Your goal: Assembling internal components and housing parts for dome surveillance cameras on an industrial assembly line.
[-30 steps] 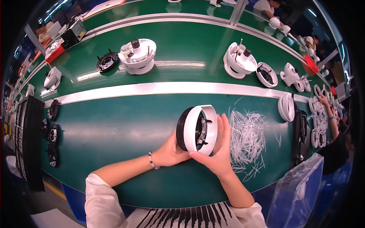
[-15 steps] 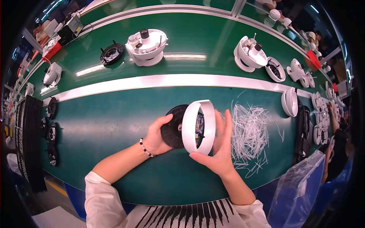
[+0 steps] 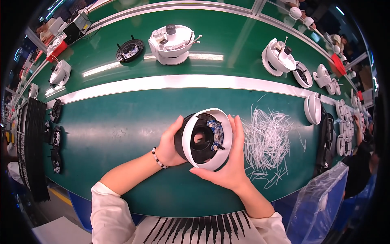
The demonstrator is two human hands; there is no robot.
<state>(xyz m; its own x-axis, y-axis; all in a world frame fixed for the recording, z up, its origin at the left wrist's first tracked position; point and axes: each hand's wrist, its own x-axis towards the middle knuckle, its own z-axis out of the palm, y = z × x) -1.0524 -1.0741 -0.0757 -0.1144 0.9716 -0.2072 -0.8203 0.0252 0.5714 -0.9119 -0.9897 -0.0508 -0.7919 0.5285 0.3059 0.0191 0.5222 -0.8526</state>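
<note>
Close in front of me, my left hand grips the outer edge of a round black plastic base. A blue circuit board and short black posts show on its face, and it has a hole in the middle. My right hand holds a white plastic ring by its right side and lower rim, thumb below and fingers behind. The ring stands over the black base, which shows through its opening. Whether the two are seated together I cannot tell.
A pile of thin white strips lies right of my hands. Several black bases line the left side; white rings stand at right. Beyond a pale rail, white round-bodied assemblies and another black base sit on the green surface.
The white ring has moved left over the black base and turned its opening more toward me. Things beyond the rail have shifted right and slightly up in view.
</note>
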